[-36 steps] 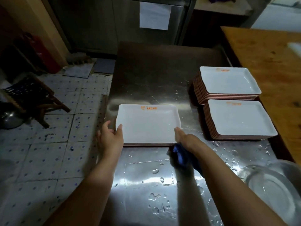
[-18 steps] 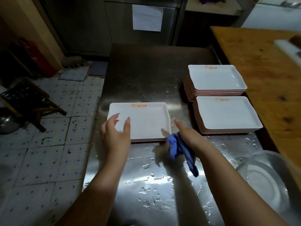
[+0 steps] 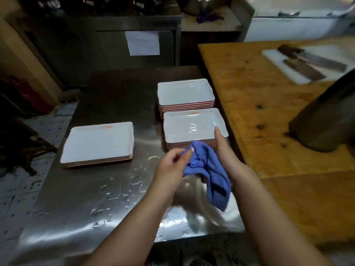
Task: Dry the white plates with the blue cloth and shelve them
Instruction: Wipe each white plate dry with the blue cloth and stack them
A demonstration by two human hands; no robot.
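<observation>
Left hand: the left hand (image 3: pixel 171 166) pinches an edge of the blue cloth (image 3: pixel 207 169) between thumb and fingertips.
Right hand: the right hand (image 3: pixel 225 150) has the cloth bunched under its palm, its fingers reaching straight onto the near rim of the near stack of plates (image 3: pixel 194 127).
Cloth: hangs between both hands above the wet steel table (image 3: pixel 96 198).
Plates: far stack (image 3: pixel 185 93) just behind the near one; left stack (image 3: pixel 98 144) well apart, at the table's left edge.
Surroundings: wooden counter (image 3: pixel 269 131) to the right with a white cutting board (image 3: pixel 299 60), two cleavers (image 3: pixel 307 64) on it, and a dark container (image 3: pixel 326 120).
Behind: paper sheet (image 3: pixel 142 43) on a metal cabinet.
</observation>
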